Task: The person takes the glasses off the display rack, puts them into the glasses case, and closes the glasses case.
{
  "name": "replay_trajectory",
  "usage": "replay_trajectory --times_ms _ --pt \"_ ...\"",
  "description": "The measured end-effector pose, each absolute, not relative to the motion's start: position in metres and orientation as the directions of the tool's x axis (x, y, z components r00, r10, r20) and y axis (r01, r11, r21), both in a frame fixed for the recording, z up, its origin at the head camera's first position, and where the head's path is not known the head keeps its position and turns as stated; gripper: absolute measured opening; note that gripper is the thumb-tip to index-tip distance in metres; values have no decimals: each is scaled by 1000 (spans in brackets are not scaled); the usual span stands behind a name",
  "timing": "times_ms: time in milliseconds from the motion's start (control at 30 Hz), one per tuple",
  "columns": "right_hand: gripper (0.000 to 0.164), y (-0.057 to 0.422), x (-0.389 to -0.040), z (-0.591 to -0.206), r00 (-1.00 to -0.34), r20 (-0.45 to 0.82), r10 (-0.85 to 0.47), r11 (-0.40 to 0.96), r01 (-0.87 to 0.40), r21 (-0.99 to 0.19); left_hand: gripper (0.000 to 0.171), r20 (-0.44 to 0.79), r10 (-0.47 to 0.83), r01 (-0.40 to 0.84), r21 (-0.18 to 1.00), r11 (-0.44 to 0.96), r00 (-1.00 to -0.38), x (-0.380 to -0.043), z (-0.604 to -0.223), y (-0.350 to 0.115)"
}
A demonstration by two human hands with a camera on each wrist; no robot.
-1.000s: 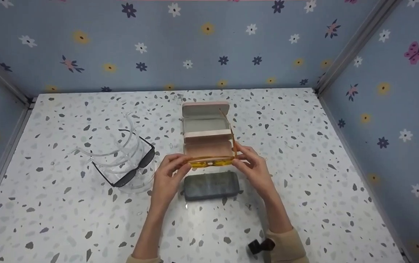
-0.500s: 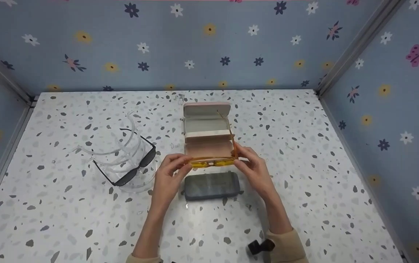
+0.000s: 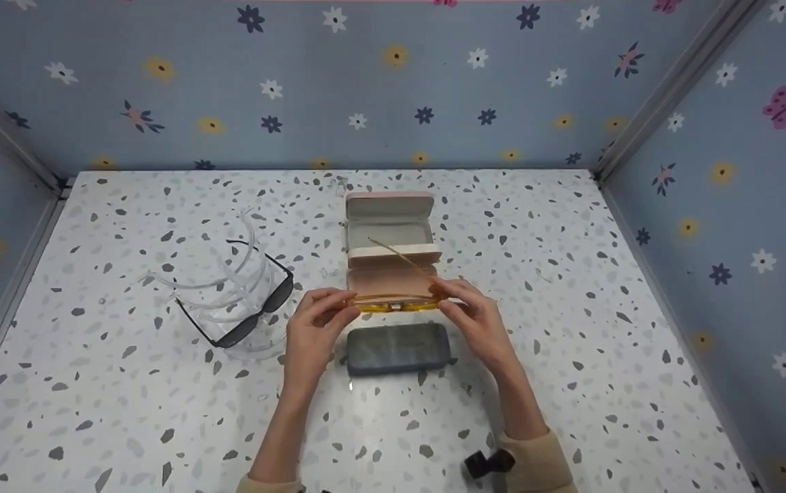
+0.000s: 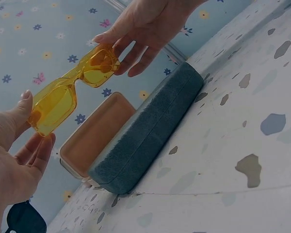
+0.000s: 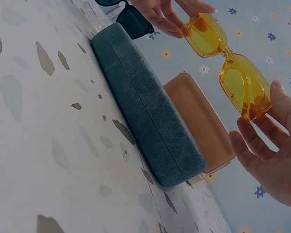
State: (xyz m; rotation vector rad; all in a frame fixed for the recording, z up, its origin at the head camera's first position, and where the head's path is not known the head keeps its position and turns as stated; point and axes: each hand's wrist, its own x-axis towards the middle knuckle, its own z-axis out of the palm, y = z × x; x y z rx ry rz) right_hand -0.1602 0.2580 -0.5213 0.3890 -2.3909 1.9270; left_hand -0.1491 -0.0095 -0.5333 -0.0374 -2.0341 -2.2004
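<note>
Yellow-framed sunglasses [image 3: 400, 306] are held in the air between both hands, yellow lenses facing the person. My left hand [image 3: 314, 329] pinches their left end between thumb and fingers. At the other end, my right hand [image 3: 478, 318] pinches the corner by the hinge. One temple lies folded behind the lenses; the right temple [image 3: 400, 255] slants inward over the cases. Just below the sunglasses lies a closed blue-green glasses case [image 4: 148, 131]. Beyond them, an open case with a peach interior [image 5: 199, 121] and grey-lined compartments [image 3: 389, 234] stand one behind the other.
To the left, black sunglasses [image 3: 252, 322] lie open among several clear, curved transparent pieces [image 3: 215, 282]. A speckled white table [image 3: 605, 383] carries everything. Flower-patterned panels [image 3: 311, 75] wall in its back and sides. A black device [image 3: 489, 463] sits at the right sleeve.
The right temple of the yellow sunglasses has swung inward to the left, from pointing away to slanting across the cases. Both hands stay at nearly the same spot, the right fingers shifting slightly.
</note>
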Motion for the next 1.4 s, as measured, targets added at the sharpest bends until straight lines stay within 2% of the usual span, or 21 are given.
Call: replay_trajectory --times_ms 333,533,800,1067,1400 --pt "28 254 -163 -520 -970 186 -159 194 -215 -957 27 127 -130 130 991 -17 -983 -149 -531 -12" --pt "24 253 -163 -520 -981 153 -121 196 -174 -965 22 149 -156 144 989 40 -976 -149 -528 -13" --pt "22 251 -163 -518 -985 147 -94 230 -165 -959 18 154 -166 152 988 24 -974 -150 -529 -13" --pt "27 250 -166 -518 -990 126 -60 274 -137 -952 14 150 -140 153 988 -10 -979 -150 -530 -15" --pt "25 256 -178 -519 -986 126 -106 340 -155 -928 16 119 -131 120 993 5 -984 -162 -530 -12"
